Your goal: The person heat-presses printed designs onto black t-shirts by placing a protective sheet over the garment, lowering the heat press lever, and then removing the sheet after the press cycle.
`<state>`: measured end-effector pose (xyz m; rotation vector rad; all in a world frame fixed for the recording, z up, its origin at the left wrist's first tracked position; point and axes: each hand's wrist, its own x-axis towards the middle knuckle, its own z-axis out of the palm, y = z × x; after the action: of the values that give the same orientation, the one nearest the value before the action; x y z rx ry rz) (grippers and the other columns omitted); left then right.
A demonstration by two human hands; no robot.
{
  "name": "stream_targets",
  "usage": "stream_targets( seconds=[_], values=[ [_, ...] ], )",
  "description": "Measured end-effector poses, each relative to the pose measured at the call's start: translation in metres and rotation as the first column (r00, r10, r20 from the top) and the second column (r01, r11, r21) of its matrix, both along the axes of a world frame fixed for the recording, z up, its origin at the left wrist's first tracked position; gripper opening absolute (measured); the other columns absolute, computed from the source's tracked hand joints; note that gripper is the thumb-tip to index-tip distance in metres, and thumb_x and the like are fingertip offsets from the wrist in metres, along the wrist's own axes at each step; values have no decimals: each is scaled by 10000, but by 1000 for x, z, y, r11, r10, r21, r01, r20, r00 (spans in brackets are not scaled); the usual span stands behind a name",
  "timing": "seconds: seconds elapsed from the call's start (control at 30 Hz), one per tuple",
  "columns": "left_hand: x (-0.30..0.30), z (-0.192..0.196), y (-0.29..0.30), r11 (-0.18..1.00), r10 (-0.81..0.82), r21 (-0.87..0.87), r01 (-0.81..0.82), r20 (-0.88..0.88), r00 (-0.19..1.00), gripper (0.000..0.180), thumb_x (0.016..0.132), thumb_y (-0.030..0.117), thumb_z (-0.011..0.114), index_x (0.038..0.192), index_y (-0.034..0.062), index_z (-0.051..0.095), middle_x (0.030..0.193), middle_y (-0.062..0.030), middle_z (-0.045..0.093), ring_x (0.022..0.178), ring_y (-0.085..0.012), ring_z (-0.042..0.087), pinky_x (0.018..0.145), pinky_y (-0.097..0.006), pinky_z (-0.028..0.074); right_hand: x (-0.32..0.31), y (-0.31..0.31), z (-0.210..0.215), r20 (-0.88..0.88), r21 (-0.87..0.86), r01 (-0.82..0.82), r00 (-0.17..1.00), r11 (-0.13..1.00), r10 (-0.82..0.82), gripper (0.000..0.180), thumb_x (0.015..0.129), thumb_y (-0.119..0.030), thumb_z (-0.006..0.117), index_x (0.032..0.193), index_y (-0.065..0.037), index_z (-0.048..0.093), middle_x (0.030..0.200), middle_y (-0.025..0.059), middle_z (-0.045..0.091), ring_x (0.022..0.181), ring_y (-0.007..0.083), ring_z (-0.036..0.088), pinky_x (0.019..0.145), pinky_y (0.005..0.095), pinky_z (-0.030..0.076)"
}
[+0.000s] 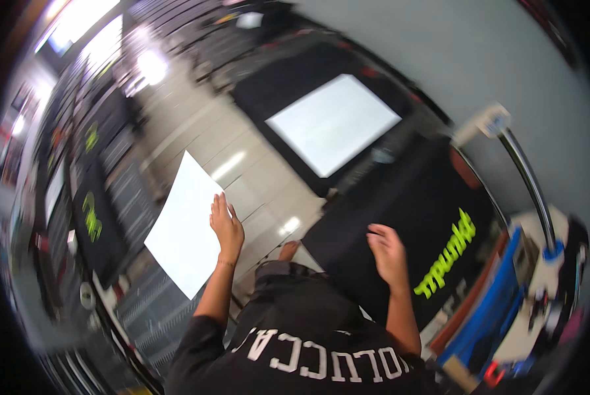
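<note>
A blank white sheet (pixel 186 227) hangs tilted above the floor on the left. My left hand (pixel 227 230) holds it by its right edge, fingers lying over the face of the sheet; the thumb's grip is hard to make out. My right hand (pixel 387 253) is slightly blurred, hovering over a piece of black fabric (pixel 367 224) with its fingers loosely stretched and nothing in them. Bright green lettering (pixel 446 253) runs along the right side of that fabric. Farther off, a second white sheet (pixel 334 125) lies flat on another black cloth (pixel 268 85).
Rows of dark racks or tables with black printed fabrics (pixel 97 204) line the left. A pale tiled floor (pixel 242 171) runs between the rows. At the right stand a machine with a curved metal tube (pixel 529 178), a blue panel (pixel 489 296) and a grey wall (pixel 499 59).
</note>
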<state>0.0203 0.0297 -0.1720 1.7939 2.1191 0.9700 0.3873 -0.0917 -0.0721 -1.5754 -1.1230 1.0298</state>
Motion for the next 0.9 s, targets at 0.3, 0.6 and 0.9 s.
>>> stream_targets(
  seconds=[0.3,0.6,0.9],
  values=[
    [303,42,-68,147,-989,270,952,66,134,385,871,7,539,1237,82,633,1169,-149,646,993,-351,607,898,-474,461,53,-80,4,130,211,391,897,896,-423,992,732,-199,833,1487,-15,216,1452,248,391,1315,332,459,1047,445,407],
    [339,37,-144,-586,-771,-34,809,-283,-570,505,853,146,606,1330,302,547,1476,-73,421,1415,-318,315,1136,-529,286,114,-218,-99,-97,47,935,354,351,-930,618,867,-204,692,1360,-14,372,1079,149,568,842,151,599,523,213,476],
    [338,34,-111,-289,-881,-139,947,-348,-320,473,849,61,596,1281,254,597,1423,-75,482,1383,-297,364,1100,-547,306,98,-263,-90,53,-134,883,460,450,-887,294,934,-165,601,1193,-27,606,826,77,636,587,115,620,446,230,458]
  ],
)
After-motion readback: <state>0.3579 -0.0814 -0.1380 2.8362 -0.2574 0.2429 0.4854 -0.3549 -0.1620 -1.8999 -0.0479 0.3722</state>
